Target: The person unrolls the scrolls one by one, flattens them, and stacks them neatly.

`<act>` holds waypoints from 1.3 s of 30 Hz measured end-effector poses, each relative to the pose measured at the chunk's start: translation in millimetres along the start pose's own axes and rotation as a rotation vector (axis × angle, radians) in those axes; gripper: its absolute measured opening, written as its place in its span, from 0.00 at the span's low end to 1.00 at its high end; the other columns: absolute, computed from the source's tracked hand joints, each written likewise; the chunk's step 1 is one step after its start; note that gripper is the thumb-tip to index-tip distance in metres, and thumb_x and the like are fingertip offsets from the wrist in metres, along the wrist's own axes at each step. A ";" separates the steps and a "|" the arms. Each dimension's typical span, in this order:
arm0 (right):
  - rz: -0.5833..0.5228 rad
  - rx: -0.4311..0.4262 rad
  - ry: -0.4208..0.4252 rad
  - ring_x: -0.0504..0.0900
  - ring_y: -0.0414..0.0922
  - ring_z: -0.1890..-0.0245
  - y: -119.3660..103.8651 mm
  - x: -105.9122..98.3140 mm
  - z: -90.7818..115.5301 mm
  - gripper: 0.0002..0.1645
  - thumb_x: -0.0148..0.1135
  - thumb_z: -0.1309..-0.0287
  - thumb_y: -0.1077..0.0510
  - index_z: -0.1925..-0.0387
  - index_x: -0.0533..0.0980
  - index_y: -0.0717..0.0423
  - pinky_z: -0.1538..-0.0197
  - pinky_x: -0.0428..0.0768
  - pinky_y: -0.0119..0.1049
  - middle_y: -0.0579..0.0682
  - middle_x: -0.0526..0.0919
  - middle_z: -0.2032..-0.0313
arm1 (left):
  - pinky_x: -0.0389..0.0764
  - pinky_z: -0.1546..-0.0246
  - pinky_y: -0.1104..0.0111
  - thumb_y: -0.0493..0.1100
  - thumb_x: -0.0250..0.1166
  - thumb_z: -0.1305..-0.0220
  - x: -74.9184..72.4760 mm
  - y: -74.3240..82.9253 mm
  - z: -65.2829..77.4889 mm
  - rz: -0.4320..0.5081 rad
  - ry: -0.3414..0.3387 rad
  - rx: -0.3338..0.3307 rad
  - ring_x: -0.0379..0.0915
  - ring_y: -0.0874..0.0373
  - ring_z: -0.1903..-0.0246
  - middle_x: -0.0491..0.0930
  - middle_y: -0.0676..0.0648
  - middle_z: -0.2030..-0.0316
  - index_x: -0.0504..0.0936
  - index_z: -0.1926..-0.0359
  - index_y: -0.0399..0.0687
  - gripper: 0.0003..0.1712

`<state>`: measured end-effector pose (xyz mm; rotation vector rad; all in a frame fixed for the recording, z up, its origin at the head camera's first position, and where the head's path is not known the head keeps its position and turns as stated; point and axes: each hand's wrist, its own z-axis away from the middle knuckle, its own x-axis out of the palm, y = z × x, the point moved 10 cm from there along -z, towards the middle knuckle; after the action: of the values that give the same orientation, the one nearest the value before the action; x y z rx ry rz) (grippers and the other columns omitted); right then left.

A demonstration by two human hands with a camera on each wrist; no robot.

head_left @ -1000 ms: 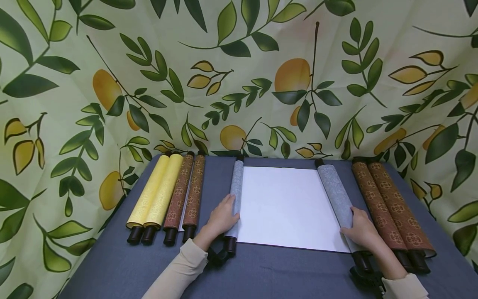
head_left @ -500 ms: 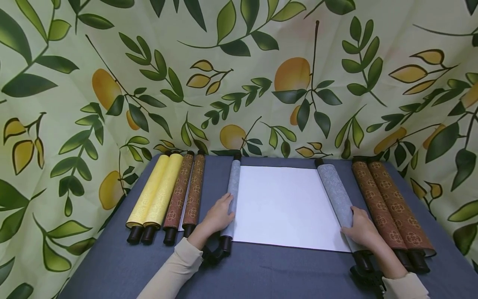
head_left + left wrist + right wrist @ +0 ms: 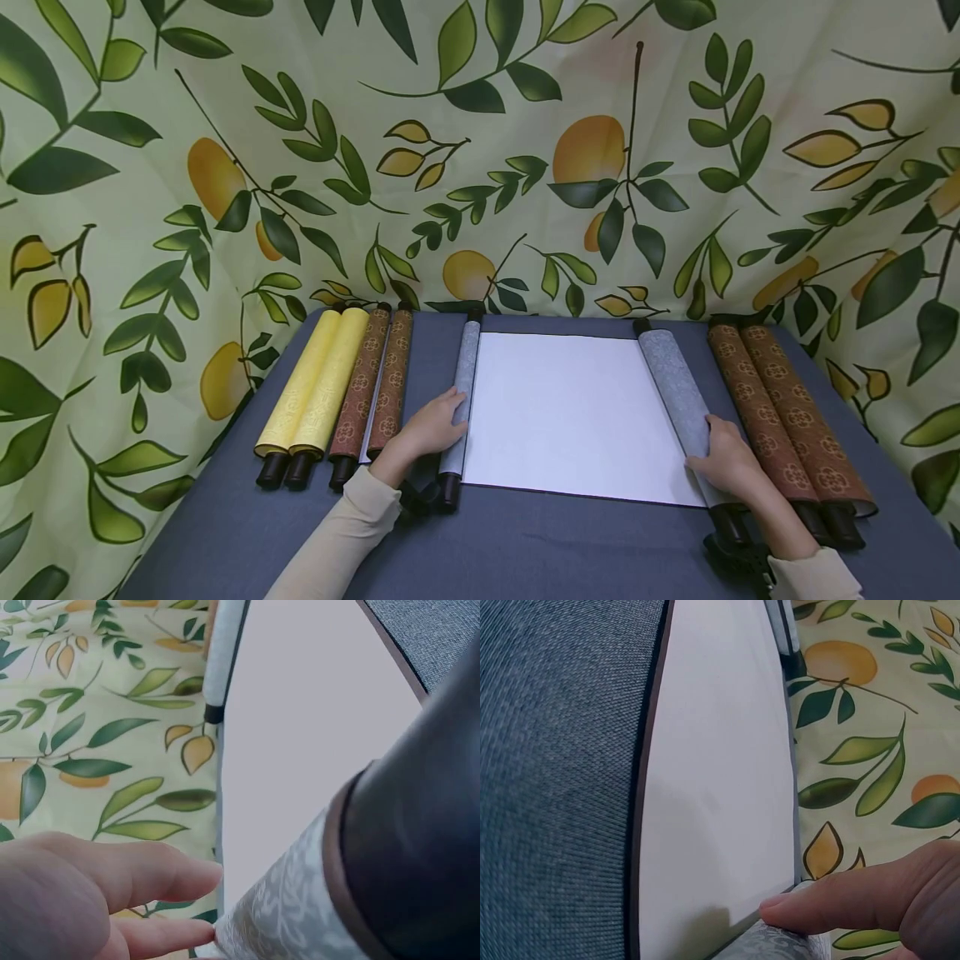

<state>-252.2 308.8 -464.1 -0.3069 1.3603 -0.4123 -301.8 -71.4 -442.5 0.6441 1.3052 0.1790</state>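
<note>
A scroll lies partly unrolled, its blank white sheet [image 3: 570, 417] spread between two pale grey patterned rolls with dark rod ends. My left hand [image 3: 431, 425] is at the left roll [image 3: 467, 358]. In the left wrist view, its fingers [image 3: 161, 935] are nearly straight, one tip touching the roll, with the thumb apart above. My right hand [image 3: 726, 458] holds the right roll [image 3: 667, 367], thumb across its top and fingers at its outer side. In the right wrist view, the thumb [image 3: 802, 906] rests on the roll; the other fingers are mostly hidden.
Two yellow scroll rolls [image 3: 326, 383] and two brown patterned rolls [image 3: 375, 383] lie left of the open scroll. Two larger brown rolls [image 3: 795, 417] lie close to my right hand. A leaf-printed cloth [image 3: 510, 167] hangs behind the blue-grey tablecloth [image 3: 555, 550].
My left hand and the left roll have shifted a little to the left, and more of the white sheet shows. The right hand and right roll have stayed in place.
</note>
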 end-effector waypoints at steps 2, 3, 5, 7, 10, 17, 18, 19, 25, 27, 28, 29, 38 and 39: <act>0.000 0.000 0.000 0.59 0.79 0.43 0.2 0.1 0.1 0.49 0.61 0.47 0.62 0.39 0.46 0.91 0.41 0.66 0.68 0.89 0.53 0.43 | 0.65 0.32 0.47 0.40 0.60 0.36 -0.5 -1.4 -0.9 -0.010 0.006 -0.018 0.61 0.35 0.32 0.61 0.30 0.31 0.67 0.34 0.31 0.31; 0.000 0.000 0.000 0.58 0.79 0.42 0.3 0.2 0.1 0.49 0.61 0.47 0.61 0.39 0.46 0.91 0.41 0.65 0.68 0.89 0.53 0.42 | 0.65 0.33 0.47 0.41 0.61 0.37 -0.7 -2.0 -1.1 -0.015 0.010 -0.026 0.61 0.36 0.32 0.61 0.30 0.31 0.67 0.34 0.31 0.32; 0.001 -0.002 0.000 0.59 0.79 0.43 0.8 0.5 0.4 0.49 0.61 0.47 0.61 0.39 0.46 0.91 0.41 0.66 0.68 0.89 0.53 0.43 | 0.66 0.33 0.48 0.42 0.63 0.37 -0.9 -3.5 -1.2 -0.023 0.017 -0.044 0.61 0.36 0.32 0.62 0.31 0.31 0.67 0.34 0.33 0.33; -0.001 0.001 0.002 0.59 0.79 0.43 -0.1 -0.2 0.8 0.49 0.60 0.47 0.62 0.39 0.46 0.91 0.41 0.66 0.68 0.89 0.53 0.43 | 0.67 0.34 0.47 0.42 0.65 0.39 -1.1 -3.7 -1.3 -0.039 0.023 -0.053 0.62 0.37 0.32 0.62 0.31 0.31 0.67 0.34 0.33 0.34; -0.005 0.005 0.006 0.59 0.79 0.43 -0.8 -1.3 1.6 0.48 0.59 0.47 0.62 0.39 0.46 0.92 0.42 0.66 0.68 0.89 0.53 0.43 | 0.68 0.35 0.47 0.43 0.67 0.41 -1.0 -4.7 -0.3 -0.053 0.030 -0.069 0.63 0.37 0.33 0.62 0.31 0.31 0.66 0.34 0.32 0.37; -0.031 -0.011 0.005 0.56 0.80 0.42 0.7 -1.1 1.6 0.46 0.56 0.45 0.64 0.39 0.44 0.93 0.40 0.63 0.69 0.90 0.52 0.42 | 0.66 0.33 0.48 0.41 0.68 0.42 -0.7 -9.4 1.2 -0.035 0.027 -0.097 0.62 0.38 0.32 0.62 0.31 0.31 0.63 0.33 0.31 0.39; -0.040 -0.017 0.005 0.55 0.80 0.42 1.3 -0.7 1.5 0.45 0.54 0.45 0.65 0.39 0.43 0.93 0.40 0.63 0.70 0.90 0.51 0.42 | 0.65 0.33 0.48 0.40 0.67 0.42 -0.8 -10.0 1.2 -0.026 0.026 -0.098 0.61 0.37 0.32 0.62 0.31 0.31 0.63 0.33 0.30 0.39; -0.043 -0.027 0.007 0.55 0.80 0.42 2.3 -0.5 1.2 0.44 0.53 0.45 0.67 0.40 0.43 0.94 0.39 0.62 0.70 0.90 0.51 0.43 | 0.65 0.32 0.47 0.40 0.67 0.41 -1.1 -10.3 1.3 -0.019 0.025 -0.097 0.60 0.37 0.31 0.61 0.30 0.31 0.63 0.33 0.30 0.39; -0.051 -0.088 0.071 0.60 0.79 0.44 6.3 -3.6 -0.3 0.40 0.50 0.51 0.73 0.42 0.46 0.93 0.42 0.64 0.70 0.90 0.57 0.46 | 0.66 0.34 0.45 0.37 0.67 0.42 -5.4 -9.3 2.3 -0.010 0.052 -0.068 0.60 0.36 0.32 0.60 0.32 0.30 0.64 0.33 0.31 0.37; -0.051 -0.093 0.087 0.62 0.79 0.45 8.1 -4.9 -1.0 0.39 0.50 0.51 0.73 0.42 0.47 0.93 0.43 0.66 0.69 0.90 0.60 0.47 | 0.66 0.34 0.46 0.35 0.67 0.43 -6.8 -8.1 2.9 -0.008 0.059 -0.051 0.60 0.36 0.32 0.60 0.33 0.30 0.64 0.34 0.31 0.37; -0.056 -0.090 0.088 0.62 0.79 0.45 9.5 -5.1 -1.6 0.39 0.50 0.51 0.73 0.42 0.47 0.93 0.44 0.66 0.69 0.90 0.60 0.47 | 0.66 0.34 0.46 0.35 0.67 0.43 -7.3 -7.7 3.1 -0.007 0.059 -0.044 0.60 0.36 0.32 0.61 0.33 0.30 0.64 0.34 0.31 0.37; -0.059 -0.085 0.087 0.62 0.79 0.45 10.8 -5.2 -1.9 0.39 0.50 0.51 0.73 0.42 0.47 0.93 0.44 0.66 0.69 0.90 0.60 0.47 | 0.66 0.34 0.46 0.34 0.66 0.43 -7.6 -7.3 3.3 -0.009 0.057 -0.037 0.60 0.36 0.32 0.61 0.33 0.30 0.65 0.34 0.31 0.37; -0.094 -0.006 0.059 0.55 0.80 0.42 21.0 -5.5 -2.5 0.42 0.46 0.50 0.72 0.40 0.41 0.94 0.39 0.61 0.70 0.92 0.52 0.43 | 0.64 0.32 0.47 0.32 0.62 0.41 -7.7 -9.3 2.9 0.000 0.017 -0.024 0.59 0.36 0.31 0.59 0.30 0.30 0.64 0.34 0.30 0.34; -0.101 0.011 0.050 0.54 0.80 0.41 23.0 -5.2 -2.5 0.42 0.46 0.49 0.72 0.39 0.39 0.94 0.38 0.59 0.71 0.91 0.50 0.43 | 0.65 0.33 0.47 0.31 0.62 0.42 -7.4 -9.5 3.1 0.003 0.014 -0.025 0.59 0.35 0.31 0.59 0.29 0.30 0.65 0.34 0.31 0.34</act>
<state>-253.0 331.7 -470.2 -0.3595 1.3946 -0.5138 -303.1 -83.7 -441.0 0.6244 1.3136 0.2018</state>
